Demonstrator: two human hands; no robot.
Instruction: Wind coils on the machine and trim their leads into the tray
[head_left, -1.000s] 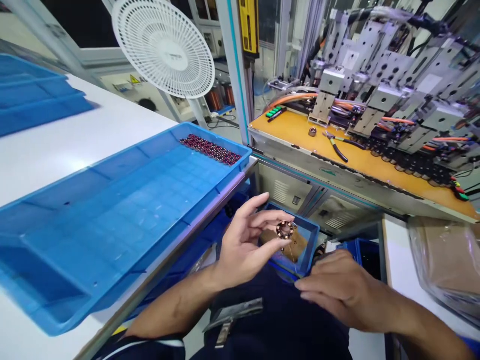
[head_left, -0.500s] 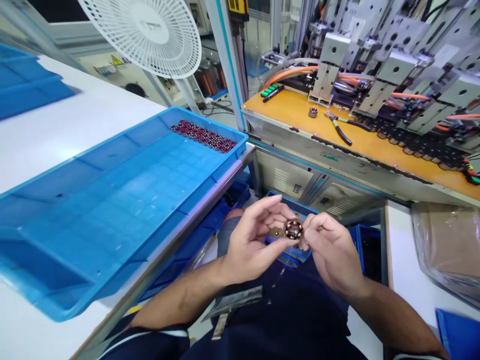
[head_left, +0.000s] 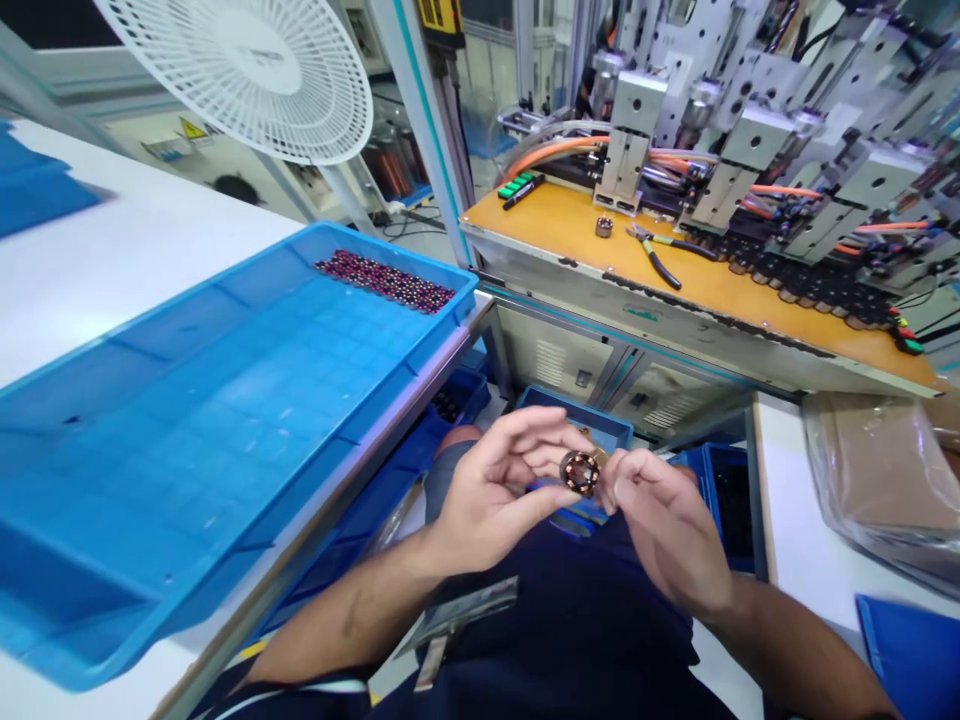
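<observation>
Copper-toned ring [head_left: 570,472], far side hidden | left hand [head_left: 487,497] pinches ring | right hand [head_left: 669,515] beside ring, grip unclear | blue bin [head_left: 581,410] beneath ring, hand-blocked

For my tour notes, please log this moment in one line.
left hand: holds copper-wound ring | right hand: beside ring, contact unclear | parts: blue tray's far end | pliers: on orange worktop

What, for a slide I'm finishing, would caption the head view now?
Left hand holds a coppery ring, right hand close beside it, with a blue tray off to the left.
</observation>
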